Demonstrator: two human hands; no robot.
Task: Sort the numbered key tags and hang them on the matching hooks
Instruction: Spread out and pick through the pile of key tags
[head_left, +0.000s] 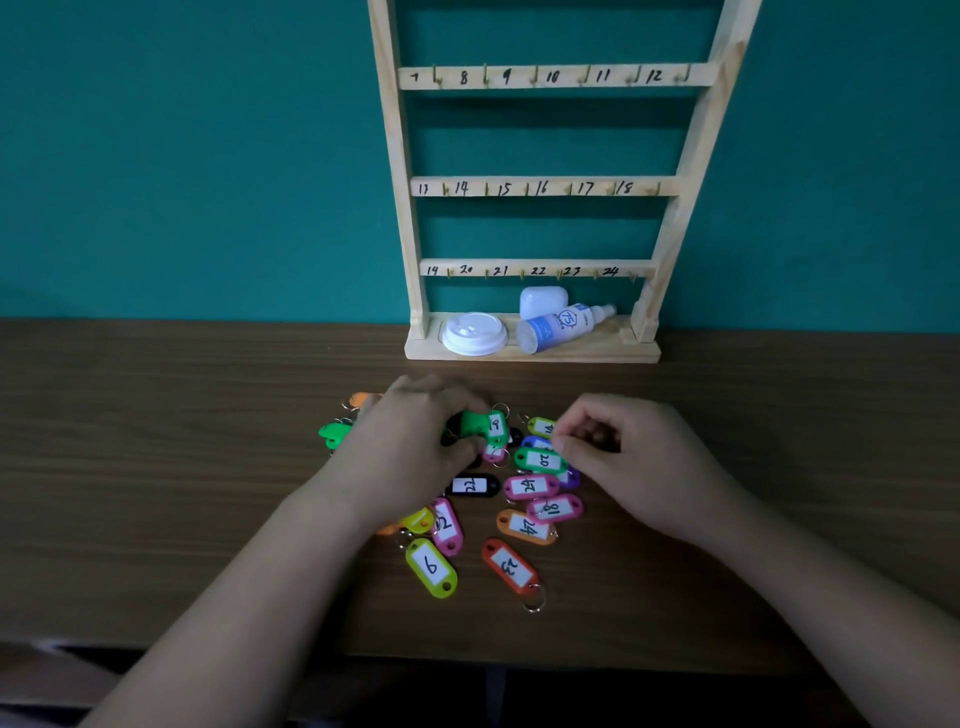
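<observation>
Left hand (410, 441) gripped a green tag (480, 425) atop the pile of tags (524, 514) on the table (208, 467). Right hand (628, 457): fingertips bunched at the pile's edge (whether they pinched anything could not be told). Step, as judged: sorting, early; hooks (533, 78) on the rack (399, 156) stood bare. Next move called for reading the tag's number, then finding its hook.

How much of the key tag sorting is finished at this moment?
Nothing looks done: every visible hook on the wooden rack is bare. In hand: the left hand grips a green tag; the right hand curls its fingers at the pile of tags, but whether it pinches one I cannot tell. Left: every tag on the table awaits hanging.
</observation>
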